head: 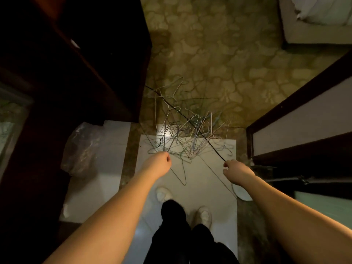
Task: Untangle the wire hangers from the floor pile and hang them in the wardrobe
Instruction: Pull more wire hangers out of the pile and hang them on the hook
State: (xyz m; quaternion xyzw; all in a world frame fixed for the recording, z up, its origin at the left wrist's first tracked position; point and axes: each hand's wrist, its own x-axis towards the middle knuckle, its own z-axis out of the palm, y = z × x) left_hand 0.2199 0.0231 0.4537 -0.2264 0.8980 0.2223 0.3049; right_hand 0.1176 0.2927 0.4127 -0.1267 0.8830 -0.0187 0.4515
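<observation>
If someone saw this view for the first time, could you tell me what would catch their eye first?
First, the tangled pile of wire hangers at mid-frame, lying half on the patterned carpet and half on a white floor panel. Next, the two bare arms reaching in from below: the left hand grips wires at the pile's near edge, while the right hand pinches a dark wire that runs diagonally across the heap.

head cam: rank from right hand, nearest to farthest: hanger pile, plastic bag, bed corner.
From the right hand:
1. hanger pile, just ahead and to its left, on the floor.
2. plastic bag, far left, by the dark wardrobe.
3. bed corner, top right, across the carpet.
</observation>
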